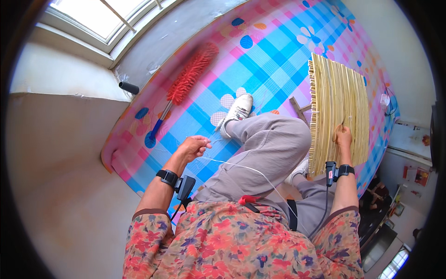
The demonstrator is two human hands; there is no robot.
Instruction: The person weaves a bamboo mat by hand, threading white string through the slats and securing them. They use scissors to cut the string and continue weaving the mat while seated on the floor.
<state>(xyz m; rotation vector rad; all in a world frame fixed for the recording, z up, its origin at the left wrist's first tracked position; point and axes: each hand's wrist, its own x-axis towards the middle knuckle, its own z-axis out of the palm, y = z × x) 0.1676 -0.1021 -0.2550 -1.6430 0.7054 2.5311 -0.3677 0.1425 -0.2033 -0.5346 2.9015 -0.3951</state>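
Note:
My left hand [195,148] is closed in a pinch over the floor, left of my raised knee. A thin white string [251,168] runs from it across my lap toward my right side. At the right stands a mat of pale yellow stalks [327,100], its stalks lying side by side with a ragged left edge. My right hand [343,136] rests against the mat's lower middle, fingers pinched together. Something small, thin and dark shows at those fingertips; its kind cannot be made out.
A red fluffy duster [191,74] with a blue handle lies on the plaid, flower-patterned floor covering [274,60]. A wooden bar [299,109] juts out left of the mat. My white shoe [240,108] is ahead. A dark tube [128,88] sticks out of the left wall below the window.

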